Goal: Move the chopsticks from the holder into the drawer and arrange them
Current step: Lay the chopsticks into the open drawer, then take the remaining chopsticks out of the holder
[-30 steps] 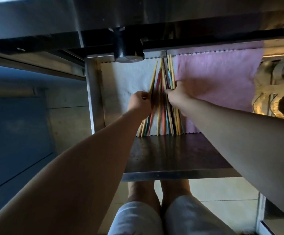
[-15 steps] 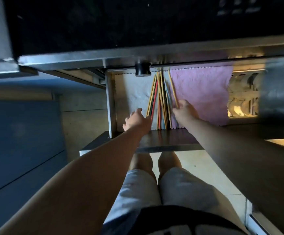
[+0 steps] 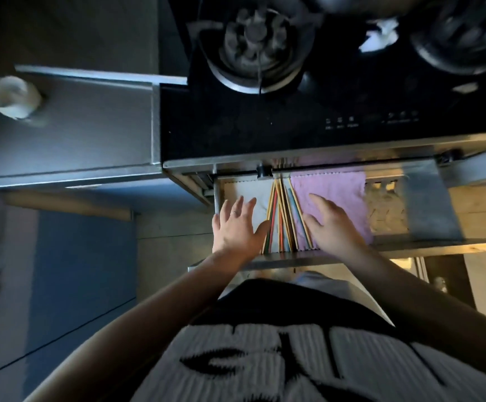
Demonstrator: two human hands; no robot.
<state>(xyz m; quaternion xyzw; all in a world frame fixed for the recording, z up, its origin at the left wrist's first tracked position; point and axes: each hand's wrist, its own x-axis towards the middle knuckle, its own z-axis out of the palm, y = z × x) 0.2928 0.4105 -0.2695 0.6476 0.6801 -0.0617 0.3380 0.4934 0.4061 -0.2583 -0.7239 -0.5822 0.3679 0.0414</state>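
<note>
Coloured chopsticks [image 3: 279,219] fanned in drawer [image 3: 218,198]; left hand [image 3: 237,227], right hand [image 3: 330,227] spread flat, empty; cooktop labels unreadable.

The slender multicoloured chopsticks [image 3: 282,219] lie in a mix of yellow, red, green, orange and pale blue (the tan ones blend with the yellow in the dim light). Under them on one side sits a white textured cloth liner [image 3: 260,203], on the other a pink fuzzy cloth liner [image 3: 337,190]. The metal drawer [image 3: 288,258] is dull silver-grey. Above it the glossy black glass stovetop [image 3: 236,126] carries small white control symbols. The ribbed shirt [image 3: 265,358] is pale grey with bold black lettering, and a cream round cup [image 3: 14,97] stands on the grey counter [image 3: 91,132].
</note>
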